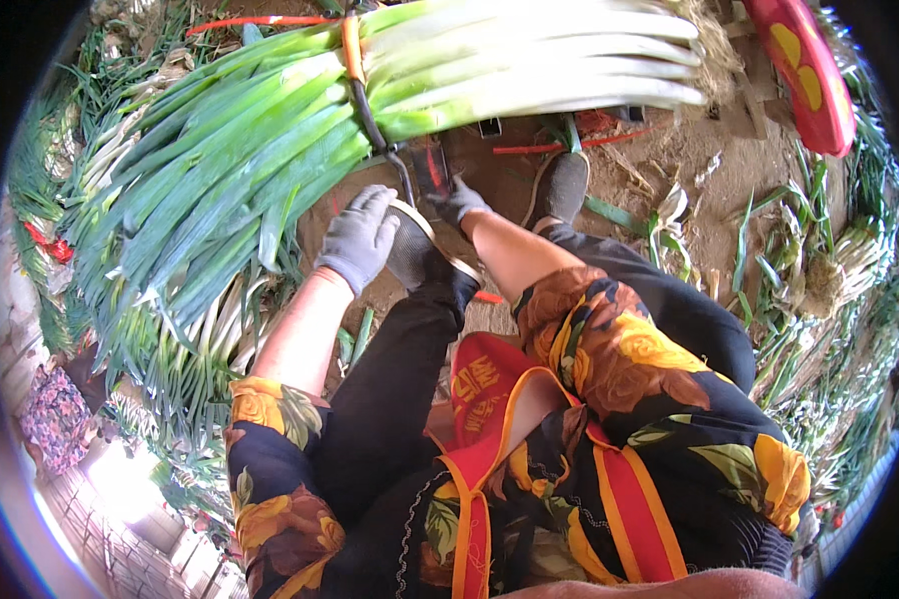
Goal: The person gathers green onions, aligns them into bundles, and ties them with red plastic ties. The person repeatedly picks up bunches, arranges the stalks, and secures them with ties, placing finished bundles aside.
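Observation:
A large bundle of long green onions [449, 75] lies across the top of the view, white root ends to the right, leaves to the left. A bar or strap [365, 105], orange above and black below, crosses it. From there a thin black rod [402, 176] runs down to the toe of a dark shoe [419, 247]. My left hand [359, 236], in a grey glove, is against that toe; whether its fingers grip anything is hidden. My gloved right hand [460, 202] is at a dark block with a red strip [432, 168], blurred, so its hold is unclear.
My other shoe [559, 187] is on the dirt floor [621, 172], near a red strip [569, 146]. A red cushion-like object with yellow shapes [805, 75] is at upper right. Loose onions [853, 277] lie along the right; more onions [202, 344] lie under the leaves at left.

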A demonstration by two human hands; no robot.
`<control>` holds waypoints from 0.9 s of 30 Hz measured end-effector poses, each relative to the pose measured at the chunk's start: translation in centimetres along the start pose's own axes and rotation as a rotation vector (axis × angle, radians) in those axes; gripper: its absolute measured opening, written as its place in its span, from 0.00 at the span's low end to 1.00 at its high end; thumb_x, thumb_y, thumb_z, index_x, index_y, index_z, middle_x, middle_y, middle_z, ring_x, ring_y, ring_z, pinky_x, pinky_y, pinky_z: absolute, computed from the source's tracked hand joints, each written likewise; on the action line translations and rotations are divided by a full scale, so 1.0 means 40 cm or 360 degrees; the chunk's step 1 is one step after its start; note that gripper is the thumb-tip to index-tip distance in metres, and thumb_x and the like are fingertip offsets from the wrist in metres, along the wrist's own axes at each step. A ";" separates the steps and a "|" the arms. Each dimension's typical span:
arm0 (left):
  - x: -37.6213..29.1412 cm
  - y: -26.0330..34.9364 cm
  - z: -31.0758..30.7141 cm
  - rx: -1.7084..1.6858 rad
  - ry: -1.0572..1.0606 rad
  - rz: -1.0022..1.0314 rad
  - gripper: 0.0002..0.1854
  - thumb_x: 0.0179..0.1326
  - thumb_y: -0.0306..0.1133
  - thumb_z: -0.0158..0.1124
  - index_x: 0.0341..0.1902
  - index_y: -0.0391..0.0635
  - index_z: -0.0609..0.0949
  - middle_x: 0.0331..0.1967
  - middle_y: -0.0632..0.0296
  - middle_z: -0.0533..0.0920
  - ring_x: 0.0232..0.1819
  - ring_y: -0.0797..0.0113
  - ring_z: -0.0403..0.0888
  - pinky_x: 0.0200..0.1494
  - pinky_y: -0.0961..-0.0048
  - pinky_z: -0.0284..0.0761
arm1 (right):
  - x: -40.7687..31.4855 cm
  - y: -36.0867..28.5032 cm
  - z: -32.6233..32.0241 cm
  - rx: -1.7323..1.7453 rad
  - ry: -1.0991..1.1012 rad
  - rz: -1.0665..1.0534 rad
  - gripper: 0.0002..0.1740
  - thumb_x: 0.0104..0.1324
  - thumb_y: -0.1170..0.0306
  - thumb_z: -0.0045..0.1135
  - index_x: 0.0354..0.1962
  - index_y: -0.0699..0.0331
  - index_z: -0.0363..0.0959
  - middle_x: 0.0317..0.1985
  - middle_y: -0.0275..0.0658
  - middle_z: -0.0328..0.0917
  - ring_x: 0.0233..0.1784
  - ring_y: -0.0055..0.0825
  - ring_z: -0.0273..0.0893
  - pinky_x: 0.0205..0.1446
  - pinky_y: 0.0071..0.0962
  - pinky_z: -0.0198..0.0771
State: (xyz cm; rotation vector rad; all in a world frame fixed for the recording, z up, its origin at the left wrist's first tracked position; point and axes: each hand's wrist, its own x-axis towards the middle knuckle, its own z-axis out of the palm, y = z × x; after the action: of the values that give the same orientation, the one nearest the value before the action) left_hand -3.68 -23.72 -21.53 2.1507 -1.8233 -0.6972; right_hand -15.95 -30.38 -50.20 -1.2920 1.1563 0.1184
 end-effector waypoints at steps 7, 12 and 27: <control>0.124 -0.153 0.142 -0.0100 -0.0533 -0.0481 0.21 0.62 0.35 0.52 0.59 0.44 0.74 0.53 0.42 0.78 0.55 0.42 0.75 0.57 0.57 0.71 | -0.178 -0.169 -0.052 0.0159 -0.0165 -0.0490 0.18 0.67 0.63 0.49 0.52 0.57 0.76 0.51 0.45 0.80 0.54 0.42 0.78 0.58 0.31 0.69; 0.198 -0.277 0.279 -0.0721 -0.0568 -0.0426 0.18 0.66 0.32 0.50 0.58 0.46 0.75 0.56 0.55 0.79 0.54 0.59 0.77 0.58 0.65 0.72 | -0.196 -0.351 -0.177 -0.0755 -0.0331 -0.0722 0.18 0.64 0.63 0.50 0.48 0.57 0.78 0.48 0.47 0.80 0.52 0.46 0.78 0.55 0.36 0.72; 0.037 -0.063 -0.022 0.0209 -0.0141 0.0228 0.09 0.64 0.34 0.52 0.37 0.42 0.77 0.38 0.46 0.79 0.42 0.43 0.77 0.44 0.55 0.71 | -0.395 -0.676 -0.453 -0.0208 -0.0144 -0.1137 0.19 0.69 0.60 0.55 0.51 0.65 0.75 0.33 0.39 0.81 0.35 0.25 0.77 0.42 0.28 0.74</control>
State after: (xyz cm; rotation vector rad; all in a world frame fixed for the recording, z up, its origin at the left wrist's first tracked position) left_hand -0.92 -24.80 -22.24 2.0710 -2.0995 -0.6671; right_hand -16.90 -46.04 -17.61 -1.7258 0.5643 -0.2758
